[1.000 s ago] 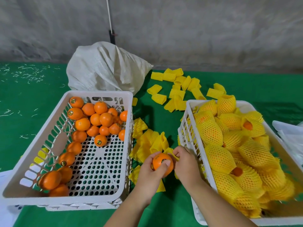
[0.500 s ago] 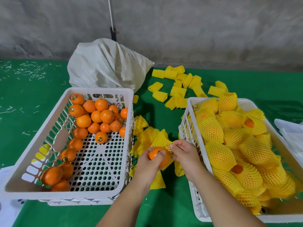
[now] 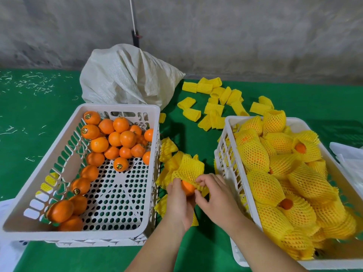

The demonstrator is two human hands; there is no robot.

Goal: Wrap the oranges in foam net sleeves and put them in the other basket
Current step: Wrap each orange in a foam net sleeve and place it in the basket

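Between the two baskets my left hand (image 3: pixel 179 201) grips a bare orange (image 3: pixel 188 187) from below. A yellow foam net sleeve (image 3: pixel 188 169) covers the far half of that orange. My right hand (image 3: pixel 213 195) pinches the sleeve's near edge at the fruit. The left white basket (image 3: pixel 39 195) holds several unwrapped oranges (image 3: pixel 115 138). The right white basket (image 3: pixel 227 152) is heaped with wrapped oranges (image 3: pixel 263 185). More flat sleeves (image 3: pixel 169 150) lie on the green table just beyond my hands.
A scatter of loose sleeves (image 3: pixel 214 107) lies on the green table (image 3: pixel 196 250) behind the right basket. A white woven sack (image 3: pixel 127 77) stands behind the left basket. White sheets (image 3: pixel 349 158) sit at the far right edge. A grey wall closes the back.
My right hand picked a sleeve from the pile and drew it over the orange held in my left hand. Both hands shifted slightly away from me.
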